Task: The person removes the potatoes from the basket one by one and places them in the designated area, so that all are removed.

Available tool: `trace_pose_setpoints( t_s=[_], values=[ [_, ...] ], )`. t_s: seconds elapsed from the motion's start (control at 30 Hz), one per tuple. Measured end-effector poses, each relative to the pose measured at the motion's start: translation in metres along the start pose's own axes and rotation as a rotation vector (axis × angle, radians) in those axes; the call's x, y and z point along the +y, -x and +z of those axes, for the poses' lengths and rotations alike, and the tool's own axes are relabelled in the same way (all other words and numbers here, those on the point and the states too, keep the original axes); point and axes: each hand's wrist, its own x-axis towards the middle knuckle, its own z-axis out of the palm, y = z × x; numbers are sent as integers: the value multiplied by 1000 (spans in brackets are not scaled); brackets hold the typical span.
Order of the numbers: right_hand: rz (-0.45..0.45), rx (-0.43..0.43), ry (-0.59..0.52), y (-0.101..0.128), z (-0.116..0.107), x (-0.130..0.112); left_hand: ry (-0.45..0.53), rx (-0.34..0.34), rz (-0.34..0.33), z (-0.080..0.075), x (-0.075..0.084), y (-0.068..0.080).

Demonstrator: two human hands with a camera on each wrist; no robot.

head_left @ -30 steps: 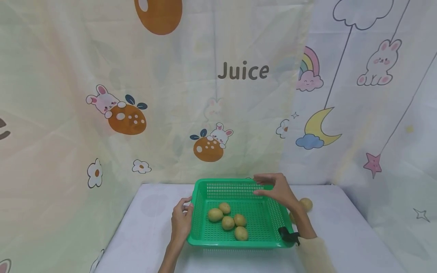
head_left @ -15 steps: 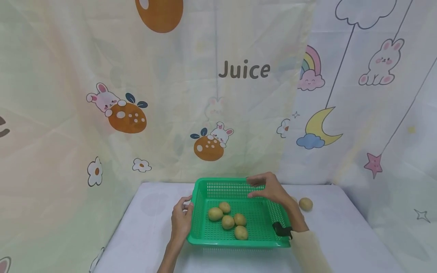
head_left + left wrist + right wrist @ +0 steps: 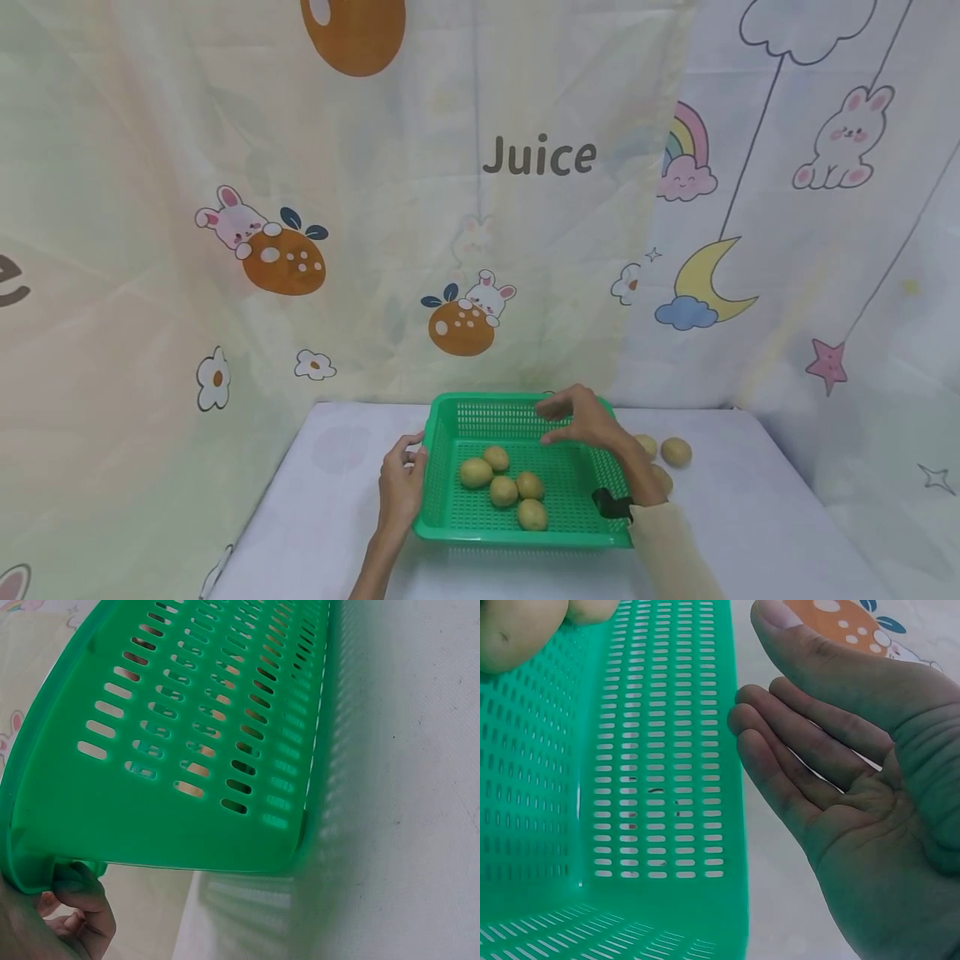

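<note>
A green plastic basket (image 3: 517, 537) with slotted walls stands on the table. Several potatoes (image 3: 503, 492) lie together on its floor, left of the middle. My left hand (image 3: 401, 483) grips the basket's left rim; in the left wrist view its curled fingers (image 3: 86, 900) hook around the rim at a corner. Over the right part of the basket hovers my right hand (image 3: 588, 421), fingers and thumb spread apart with nothing between them. The right wrist view shows that palm (image 3: 877, 825) bare beside the basket wall (image 3: 660, 750).
Outside the basket on the right, a loose potato (image 3: 676, 452) lies with two more, partly behind my right forearm. A white cloth covers the table (image 3: 750, 517). A printed curtain (image 3: 540, 275) hangs close behind the basket.
My right hand has moved left and slightly down, from the basket's right edge to farther over its inside. The left hand keeps its place on the rim, and the potatoes lie as before.
</note>
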Motion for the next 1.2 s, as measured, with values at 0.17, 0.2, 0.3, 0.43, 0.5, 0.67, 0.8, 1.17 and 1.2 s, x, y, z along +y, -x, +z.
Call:
trace_pose_setpoints(
  t_s=[0.17, 0.2, 0.3, 0.43, 0.5, 0.67, 0.8, 1.17, 1.2],
  values=[
    [3, -8, 10, -1, 4, 5, 4, -6, 0, 0, 1, 1],
    [4, -10, 10, -1, 5, 5, 4, -7, 0, 0, 1, 1],
    [5, -19, -1, -1, 8, 8, 8, -8, 8, 0, 2, 1],
    [25, -31, -12, -2, 10, 10, 16, -8, 19, 0, 1, 1],
    [32, -39, -19, -3, 11, 11, 19, -8, 22, 0, 1, 1],
    [36, -59, -27, -5, 11, 12, 16, -7, 22, 0, 2, 2],
    [49, -83, -27, -7, 11, 13, 12, -7, 22, 0, 3, 2],
    [47, -179, 38, -12, 15, 17, 14, 3, 14, -2, 3, 0],
    [55, -190, 32, -13, 16, 17, 14, 5, 13, -2, 3, 0]
  ],
)
